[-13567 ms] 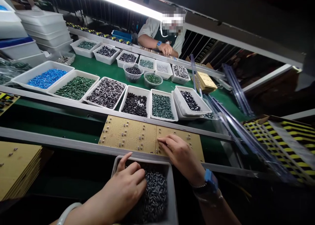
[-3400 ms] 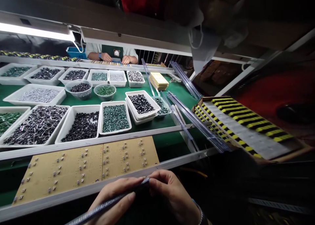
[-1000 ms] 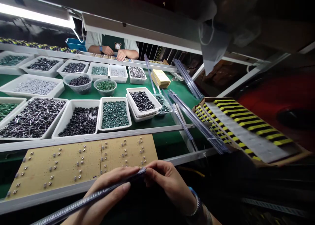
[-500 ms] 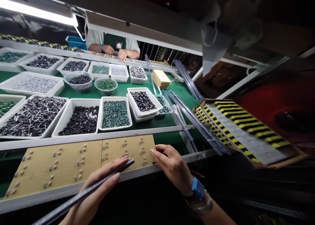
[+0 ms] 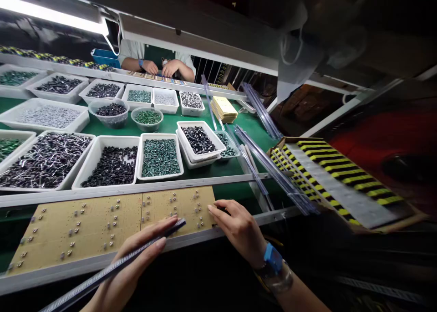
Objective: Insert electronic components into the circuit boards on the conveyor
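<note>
My left hand (image 5: 136,253) is closed around a long clear plastic component tube (image 5: 112,270), with a row of small parts showing inside. The tube slants from the lower left up to its tip over the front edge of the circuit boards. My right hand (image 5: 239,230), wearing a blue watch, has its fingertips pinched together at the boards' right end. Whatever sits between those fingers is too small to make out. Two tan circuit boards (image 5: 92,212) lie end to end in the rail, dotted with small grey and metal components.
White bins of loose components, such as the teal parts bin (image 5: 160,157), stand behind the rail (image 5: 191,181). More clear tubes (image 5: 269,166) lie at the right, beside a carton (image 5: 341,184) with black-and-yellow parts. Across the bench a co-worker's hands (image 5: 160,68) work over boards.
My hands barely move; my right fingertips shift slightly left at the boards' right end. Across the bench, the co-worker's hands have come closer together.
</note>
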Action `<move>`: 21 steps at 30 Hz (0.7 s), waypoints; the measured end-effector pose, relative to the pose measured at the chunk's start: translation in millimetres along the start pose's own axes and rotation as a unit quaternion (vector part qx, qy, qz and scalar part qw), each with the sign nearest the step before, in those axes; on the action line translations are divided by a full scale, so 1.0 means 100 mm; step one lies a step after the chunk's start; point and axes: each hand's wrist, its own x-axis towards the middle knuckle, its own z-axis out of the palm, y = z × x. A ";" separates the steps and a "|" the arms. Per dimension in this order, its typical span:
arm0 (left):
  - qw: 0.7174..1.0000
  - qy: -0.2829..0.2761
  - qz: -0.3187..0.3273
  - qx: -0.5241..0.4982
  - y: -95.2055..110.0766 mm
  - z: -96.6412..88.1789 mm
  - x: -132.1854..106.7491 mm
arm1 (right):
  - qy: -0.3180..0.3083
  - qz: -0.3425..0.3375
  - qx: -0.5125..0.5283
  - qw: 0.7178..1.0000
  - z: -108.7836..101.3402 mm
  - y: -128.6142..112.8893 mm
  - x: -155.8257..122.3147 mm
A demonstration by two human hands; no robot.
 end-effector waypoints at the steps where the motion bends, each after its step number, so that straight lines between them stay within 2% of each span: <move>1: 1.000 0.003 0.000 -0.003 0.00 0.01 0.00 | 0.003 0.003 -0.001 1.000 0.01 -0.01 0.00; 9: 1.000 0.008 -0.008 -0.020 0.10 0.05 0.04 | 0.011 0.043 0.038 0.998 0.01 -0.04 -0.03; 12: 1.000 0.009 0.010 -0.010 0.14 0.03 0.01 | 0.041 0.128 0.133 0.982 -0.07 -0.13 -0.03; 14: 0.999 0.009 0.042 0.019 0.23 0.04 -0.02 | 0.013 0.226 0.263 0.938 -0.11 -0.24 -0.01; 16: 0.996 -0.008 0.073 0.049 0.35 0.08 -0.03 | -0.065 0.310 0.414 0.853 -0.13 -0.35 0.04; 18: 0.993 -0.035 0.096 0.063 0.47 0.12 0.00 | -0.131 0.358 0.519 0.765 -0.11 -0.44 0.08; 19: 0.991 -0.046 0.108 0.066 0.52 0.14 0.02 | -0.146 0.371 0.547 0.736 -0.08 -0.48 0.10; 21: 0.986 -0.073 0.129 0.074 0.57 0.14 0.07 | -0.150 0.384 0.571 0.710 -0.03 -0.52 0.11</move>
